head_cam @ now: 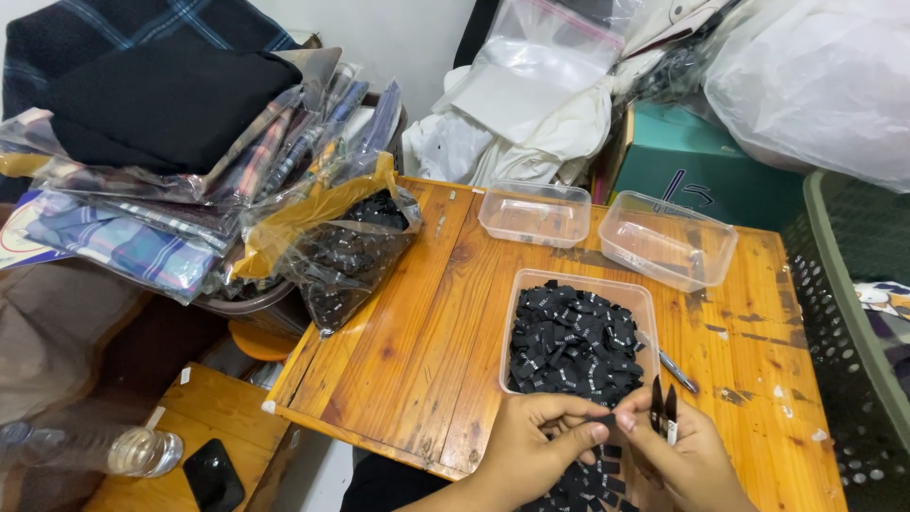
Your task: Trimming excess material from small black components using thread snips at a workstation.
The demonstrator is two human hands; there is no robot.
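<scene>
Two hands meet low: left hand (531, 446) pinches a small black fabric label (601, 418), right hand (678, 455) grips black thread snips (663, 408). Clear plastic tub (578, 284) brims with labels; two clear tubs (664, 242) behind sit unfilled, so plenty remains.

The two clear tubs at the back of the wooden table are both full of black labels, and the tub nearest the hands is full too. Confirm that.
Not quite. The head view shows both back tubs empty; only the near tub, just beyond the hands, holds black labels.
</scene>
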